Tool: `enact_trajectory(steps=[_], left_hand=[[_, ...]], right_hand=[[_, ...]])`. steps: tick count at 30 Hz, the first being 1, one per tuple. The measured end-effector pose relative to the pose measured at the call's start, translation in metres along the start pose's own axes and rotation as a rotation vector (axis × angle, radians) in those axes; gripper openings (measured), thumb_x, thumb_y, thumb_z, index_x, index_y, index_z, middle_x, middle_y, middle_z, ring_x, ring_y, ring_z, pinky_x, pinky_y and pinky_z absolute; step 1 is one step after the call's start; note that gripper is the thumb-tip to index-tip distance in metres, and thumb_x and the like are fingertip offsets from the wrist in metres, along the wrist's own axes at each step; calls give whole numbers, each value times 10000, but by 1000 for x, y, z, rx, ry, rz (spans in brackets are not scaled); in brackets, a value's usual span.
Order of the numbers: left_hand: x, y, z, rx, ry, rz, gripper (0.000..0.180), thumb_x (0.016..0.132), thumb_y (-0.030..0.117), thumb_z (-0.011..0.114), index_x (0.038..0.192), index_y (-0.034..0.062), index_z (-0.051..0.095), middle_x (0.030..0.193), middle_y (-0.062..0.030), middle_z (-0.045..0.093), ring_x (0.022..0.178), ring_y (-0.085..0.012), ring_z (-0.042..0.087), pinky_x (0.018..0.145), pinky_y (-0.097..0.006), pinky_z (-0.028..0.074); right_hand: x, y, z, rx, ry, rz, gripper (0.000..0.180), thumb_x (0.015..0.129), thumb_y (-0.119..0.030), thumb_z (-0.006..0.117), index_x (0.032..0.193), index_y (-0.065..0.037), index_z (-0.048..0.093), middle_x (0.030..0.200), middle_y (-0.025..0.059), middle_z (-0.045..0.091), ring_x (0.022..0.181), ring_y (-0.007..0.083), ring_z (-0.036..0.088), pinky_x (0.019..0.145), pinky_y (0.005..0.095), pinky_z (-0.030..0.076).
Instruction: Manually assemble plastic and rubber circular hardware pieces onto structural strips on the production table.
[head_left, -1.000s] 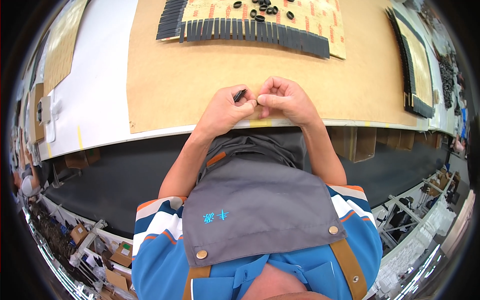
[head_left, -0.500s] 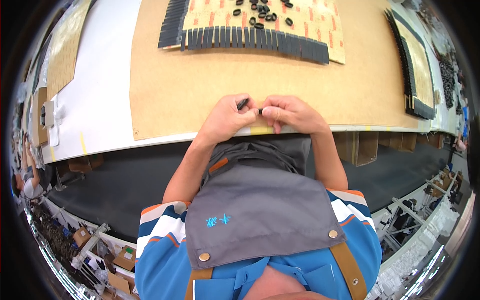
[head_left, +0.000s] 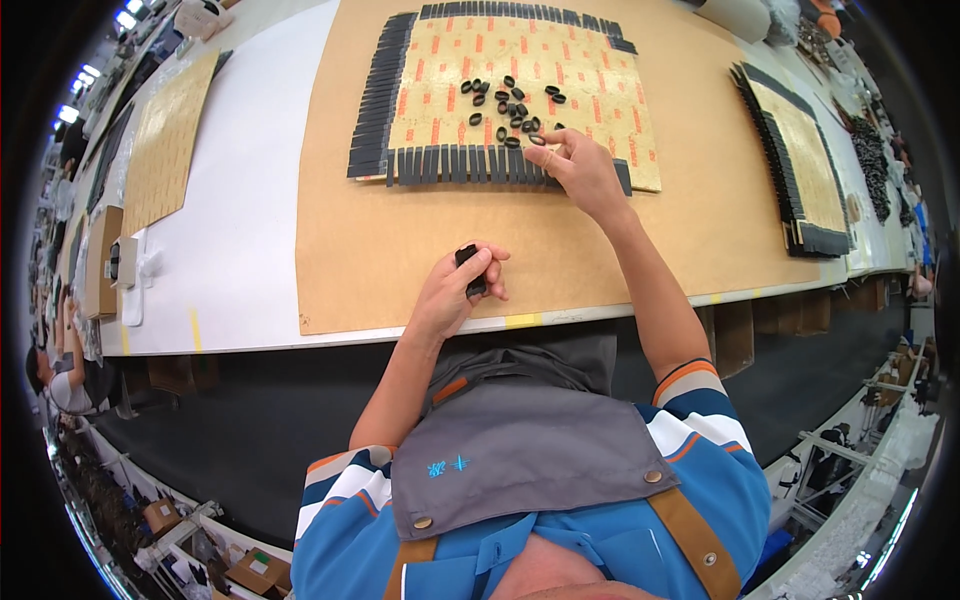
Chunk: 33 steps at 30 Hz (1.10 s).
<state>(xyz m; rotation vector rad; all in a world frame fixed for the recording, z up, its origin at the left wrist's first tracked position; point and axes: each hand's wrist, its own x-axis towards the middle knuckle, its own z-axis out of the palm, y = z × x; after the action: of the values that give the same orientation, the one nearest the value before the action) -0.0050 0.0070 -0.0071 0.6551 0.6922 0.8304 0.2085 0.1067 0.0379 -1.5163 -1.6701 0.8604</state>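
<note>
My left hand is closed round a dark, folded strip-like piece just above the table's near edge. Farther out, my right hand reaches over a yellowish board with red marks. Its thumb and forefinger pinch a small black ring at the near side of a loose scatter of black rings. Dark grey strips lie side by side along the board's near edge, partly hidden by my right hand. More strips line its left and far edges.
Brown sheet covers the middle of the white table. A second board with dark strips lies at the right, a bare yellowish board at the left. Cardboard boxes sit beneath the table. Another person is at the far left.
My hands have parted: the right has gone out to the rings on the board, while the left stays near the table edge with its dark piece. The view has shifted, showing more of the board.
</note>
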Motion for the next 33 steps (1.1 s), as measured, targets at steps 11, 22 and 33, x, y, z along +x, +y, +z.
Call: enact_trajectory(steps=[11, 22, 33], left_hand=[[5, -10, 28, -198, 93, 246, 319, 987, 200, 429, 1213, -21, 476, 1348, -172, 446, 1179, -235, 488, 1010, -359, 400], [12, -20, 22, 77, 222, 293, 275, 989, 190, 439, 1144, -18, 532, 1060, -87, 605, 918, -128, 582, 799, -247, 483], [2, -9, 29, 23, 185, 119, 232, 967, 266, 511, 978, 35, 526, 612, 63, 354, 482, -21, 297, 433, -193, 293]], right_hand=[[-95, -23, 55, 386, -273, 164, 183, 828, -130, 651, 846, 51, 630, 730, 102, 656, 628, 122, 611, 579, 263, 494], [-103, -5, 75, 497, 12, 94, 102, 891, -72, 568, 887, 29, 552, 798, 62, 646, 678, 80, 625, 565, 230, 526], [-102, -2, 41, 901, -199, 317, 90, 886, -75, 588, 921, 4, 564, 773, 48, 603, 640, 117, 620, 615, 233, 517]])
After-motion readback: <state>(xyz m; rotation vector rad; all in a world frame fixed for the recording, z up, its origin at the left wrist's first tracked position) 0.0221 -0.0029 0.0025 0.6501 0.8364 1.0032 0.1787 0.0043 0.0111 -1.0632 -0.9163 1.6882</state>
